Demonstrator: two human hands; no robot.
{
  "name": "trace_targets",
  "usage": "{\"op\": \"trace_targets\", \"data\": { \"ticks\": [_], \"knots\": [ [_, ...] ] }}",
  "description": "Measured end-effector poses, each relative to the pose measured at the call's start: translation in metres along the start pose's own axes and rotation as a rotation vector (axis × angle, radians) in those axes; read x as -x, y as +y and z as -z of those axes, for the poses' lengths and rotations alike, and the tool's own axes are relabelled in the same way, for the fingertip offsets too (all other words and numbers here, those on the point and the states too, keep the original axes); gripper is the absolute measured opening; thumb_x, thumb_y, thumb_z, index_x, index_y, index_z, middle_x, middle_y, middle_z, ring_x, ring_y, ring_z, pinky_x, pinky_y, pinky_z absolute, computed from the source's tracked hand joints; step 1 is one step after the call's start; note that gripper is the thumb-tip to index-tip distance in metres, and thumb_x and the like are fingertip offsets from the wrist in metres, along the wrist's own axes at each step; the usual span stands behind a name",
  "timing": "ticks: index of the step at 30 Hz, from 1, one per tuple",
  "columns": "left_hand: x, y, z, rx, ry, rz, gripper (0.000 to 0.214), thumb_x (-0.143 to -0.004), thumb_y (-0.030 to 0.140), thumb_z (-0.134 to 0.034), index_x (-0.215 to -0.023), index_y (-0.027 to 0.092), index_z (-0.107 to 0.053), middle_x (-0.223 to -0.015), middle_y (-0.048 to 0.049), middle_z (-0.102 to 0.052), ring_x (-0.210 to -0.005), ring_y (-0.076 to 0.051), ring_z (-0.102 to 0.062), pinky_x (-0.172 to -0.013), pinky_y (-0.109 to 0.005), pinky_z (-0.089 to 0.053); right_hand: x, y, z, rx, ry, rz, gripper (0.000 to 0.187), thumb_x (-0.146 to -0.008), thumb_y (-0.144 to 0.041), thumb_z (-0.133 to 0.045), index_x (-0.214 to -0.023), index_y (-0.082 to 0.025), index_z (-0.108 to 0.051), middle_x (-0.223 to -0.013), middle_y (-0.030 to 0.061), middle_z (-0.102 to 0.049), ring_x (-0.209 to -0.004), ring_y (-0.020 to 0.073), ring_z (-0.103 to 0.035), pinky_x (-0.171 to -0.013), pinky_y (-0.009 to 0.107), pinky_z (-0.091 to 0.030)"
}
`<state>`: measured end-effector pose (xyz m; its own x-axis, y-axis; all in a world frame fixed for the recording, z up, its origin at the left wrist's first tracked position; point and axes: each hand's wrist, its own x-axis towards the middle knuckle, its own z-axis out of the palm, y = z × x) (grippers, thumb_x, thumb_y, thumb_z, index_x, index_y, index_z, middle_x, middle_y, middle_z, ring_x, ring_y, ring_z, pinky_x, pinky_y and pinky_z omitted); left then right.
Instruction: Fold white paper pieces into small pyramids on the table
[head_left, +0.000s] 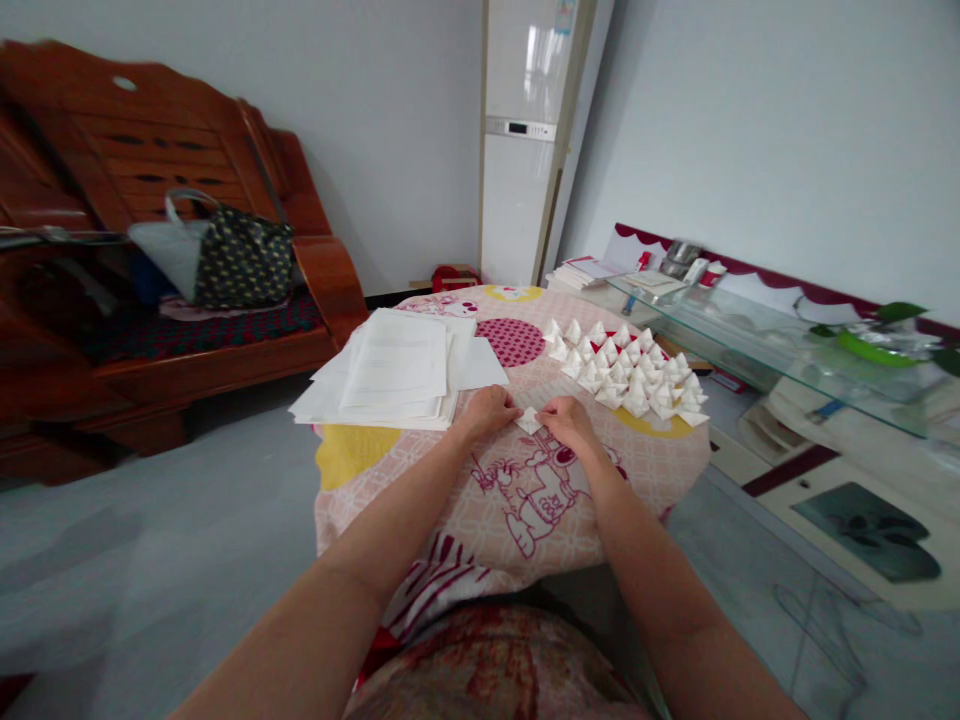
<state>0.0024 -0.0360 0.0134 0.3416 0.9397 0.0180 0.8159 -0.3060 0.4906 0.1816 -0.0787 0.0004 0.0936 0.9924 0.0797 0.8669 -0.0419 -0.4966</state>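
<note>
A small folded piece of white paper is held between my two hands, low over the patterned tablecloth. My left hand pinches its left edge, with the fingers closed. On the opposite edge, my right hand grips it between thumb and fingers. Several rows of folded white paper boats stand on the table to the right, beyond my right hand. Left of my left hand lies a thick stack of white paper sheets, some with faint print.
A wooden bench with a dark patterned bag is at the left. Behind the table stands a tall white air conditioner. A glass-topped cabinet runs along the right wall, carrying papers, cups and a green bowl.
</note>
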Motion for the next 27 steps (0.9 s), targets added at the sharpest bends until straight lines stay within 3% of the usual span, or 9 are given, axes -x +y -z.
{"op": "trace_targets", "data": {
  "ticks": [10, 20, 23, 27],
  "knots": [
    [-0.002, -0.003, -0.006, -0.027, 0.006, -0.007, 0.018, -0.081, 0.028, -0.067, -0.081, 0.016, -0.081, -0.070, -0.0080, -0.073, -0.073, -0.020, -0.068, -0.067, -0.026, -0.045, -0.001, -0.010, 0.004, 0.039, -0.009, -0.063, 0.016, -0.082, -0.028, -0.073, -0.073, -0.017, -0.079, -0.067, 0.0080, -0.074, -0.063, 0.0180, -0.064, -0.054, 0.027, -0.035],
    [0.008, 0.008, -0.012, -0.191, 0.040, -0.025, 0.025, -0.089, 0.028, -0.059, -0.093, 0.013, -0.078, -0.090, -0.0151, -0.076, -0.087, -0.025, -0.070, -0.078, -0.030, -0.050, -0.001, -0.014, 0.004, 0.082, -0.029, -0.114, 0.017, -0.083, -0.030, -0.072, -0.080, -0.015, -0.081, -0.078, 0.0132, -0.077, -0.073, 0.0220, -0.069, -0.059, 0.028, -0.039],
    [0.011, 0.005, -0.019, -0.177, 0.094, -0.120, 0.023, -0.091, 0.023, -0.056, -0.100, 0.014, -0.075, -0.099, -0.0137, -0.074, -0.091, -0.024, -0.069, -0.081, -0.031, -0.051, -0.002, -0.012, 0.003, 0.078, -0.014, -0.096, 0.017, -0.083, -0.028, -0.072, -0.077, -0.014, -0.079, -0.077, 0.0128, -0.076, -0.075, 0.0219, -0.070, -0.061, 0.028, -0.041],
    [0.011, -0.007, -0.028, -0.045, 0.112, -0.407, 0.023, -0.090, 0.012, -0.054, -0.102, 0.016, -0.074, -0.104, -0.0092, -0.072, -0.097, -0.020, -0.067, -0.089, -0.029, -0.051, -0.004, -0.005, 0.003, -0.044, -0.032, -0.102, 0.013, -0.080, -0.018, -0.071, -0.068, -0.014, -0.074, -0.063, 0.0072, -0.070, -0.063, 0.0175, -0.065, -0.058, 0.025, -0.042]
  ]
}}
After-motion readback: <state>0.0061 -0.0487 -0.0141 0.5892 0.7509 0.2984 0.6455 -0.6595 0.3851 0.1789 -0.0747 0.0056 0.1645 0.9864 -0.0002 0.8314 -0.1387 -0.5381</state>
